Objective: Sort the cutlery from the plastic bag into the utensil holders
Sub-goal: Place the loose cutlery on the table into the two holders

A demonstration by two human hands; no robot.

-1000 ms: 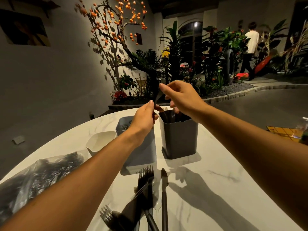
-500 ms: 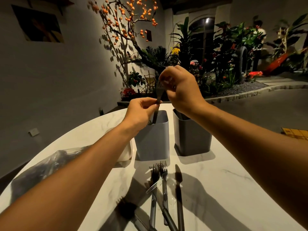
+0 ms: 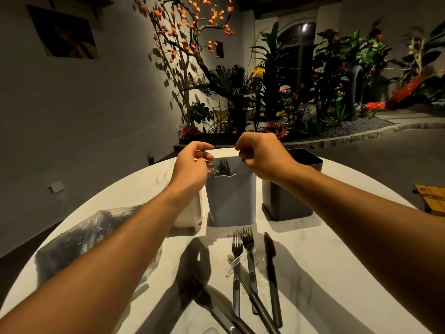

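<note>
At frame centre, a left hand (image 3: 191, 168) and right hand (image 3: 261, 156), fingers loosely curled and grasping nothing, are hovering over a light grey plastic utensil holder (image 3: 231, 201) bristling with dark forks (image 3: 222, 168). Loose black knives and forks (image 3: 250, 268) are lying below; a careless reach is risking toppling the holder.

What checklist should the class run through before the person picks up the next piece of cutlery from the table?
1. Left hand free: ok, it holds nothing.
2. Right hand free: cannot tell, its fingers are curled.
3. Black plastic forks inside the light grey square holder: ok.
4. Dark grey square holder upright, ready for cutlery: ok.
5. Loose black forks and black knife on the white marble table within reach: ok.
6. Clear plastic bag emptied: not ok, dark cutlery shows inside.
</note>
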